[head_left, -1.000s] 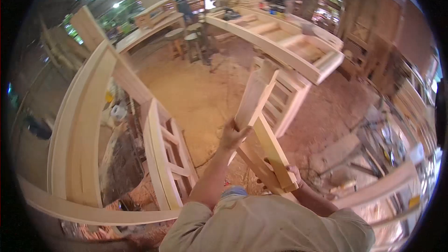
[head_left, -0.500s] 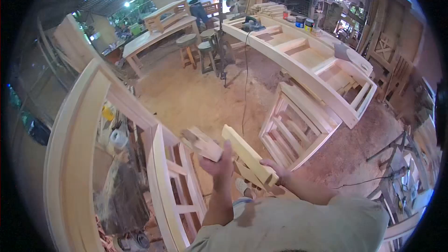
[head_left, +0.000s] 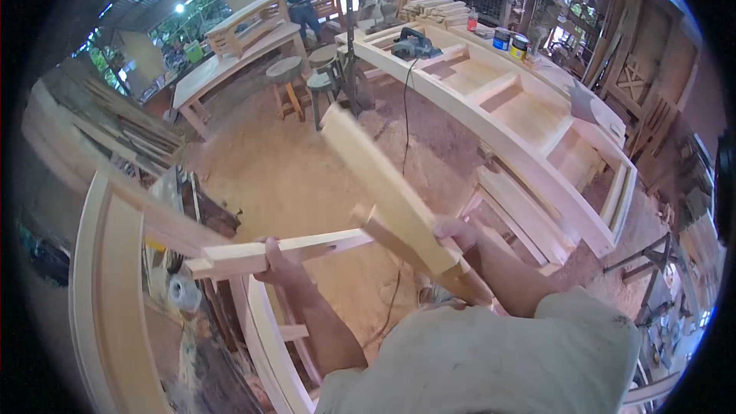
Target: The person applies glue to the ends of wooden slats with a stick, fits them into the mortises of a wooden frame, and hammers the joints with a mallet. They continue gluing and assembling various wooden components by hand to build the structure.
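My left hand (head_left: 282,264) is closed round a pale wooden bar (head_left: 238,257), which lies nearly level across the view beside a standing wooden frame (head_left: 111,276). Two pale boards are in my right hand (head_left: 458,236): a longer upper board (head_left: 383,180) slants up and away to the left, and a shorter board (head_left: 399,244) sits beneath it. The right end of the bar is close to the shorter board; whether they touch cannot be told. The boards partly hide my right fingers.
A long wooden frame (head_left: 491,111) on the right bears a power tool (head_left: 415,44) with a hanging cable. Paint cans (head_left: 518,47) stand behind. Stools (head_left: 284,70), a table (head_left: 192,84) and a seated person (head_left: 295,1) are farther back. A lattice frame (head_left: 521,218) leans at right.
My left hand has moved left, and its bar now lies sideways. The boards in my right hand reach higher and farther left. The camera view has shifted.
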Tool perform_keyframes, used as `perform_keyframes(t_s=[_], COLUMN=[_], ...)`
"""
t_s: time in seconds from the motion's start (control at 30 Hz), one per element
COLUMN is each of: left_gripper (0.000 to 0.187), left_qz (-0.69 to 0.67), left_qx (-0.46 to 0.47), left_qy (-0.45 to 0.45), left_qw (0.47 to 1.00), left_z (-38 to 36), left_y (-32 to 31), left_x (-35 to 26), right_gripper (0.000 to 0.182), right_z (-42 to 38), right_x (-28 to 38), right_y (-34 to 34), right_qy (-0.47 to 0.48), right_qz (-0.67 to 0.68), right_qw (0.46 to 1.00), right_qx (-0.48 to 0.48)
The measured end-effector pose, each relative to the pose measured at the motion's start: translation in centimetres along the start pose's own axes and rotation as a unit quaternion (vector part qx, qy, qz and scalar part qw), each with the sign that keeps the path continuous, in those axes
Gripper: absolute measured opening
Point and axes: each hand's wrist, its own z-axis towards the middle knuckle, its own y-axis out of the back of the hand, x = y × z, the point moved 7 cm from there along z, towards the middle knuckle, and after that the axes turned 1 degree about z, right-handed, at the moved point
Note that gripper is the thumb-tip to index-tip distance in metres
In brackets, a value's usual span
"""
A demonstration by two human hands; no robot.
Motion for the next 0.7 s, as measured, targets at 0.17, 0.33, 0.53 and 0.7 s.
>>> perform_keyframes(t_s=[0.17, 0.33, 0.53, 0.7], left_gripper=[0.014, 0.023, 0.05, 0.06], left_qz=[0.027, 0.133, 0.166, 0.48], left_qx=[-0.01, -0.067, -0.089, -0.134], left_qy=[-0.041, -0.01, 0.157, 0.09], left_qw=[0.999, 0.989, 0.969, 0.862], left_z=[5.1, 12.2, 18.9, 15.9], left_y=[-5.7, -6.3, 1.7, -1.6], left_x=[8.0, 22.9, 43.3, 41.8], right_gripper=[0.052, 0.059, 0.055, 0.041], right_z=[5.1, 14.3, 24.7, 34.5], right_x=[8.0, 11.1, 8.9, 18.8], right_y=[5.8, 17.2, 24.2, 22.2], right_qy=[0.111, 0.16, 0.034, 0.012], right_qz=[0.029, 0.082, -0.001, -0.059], right_qw=[0.989, 0.984, 0.995, 0.993], right_qx=[-0.095, 0.016, -0.094, -0.103])
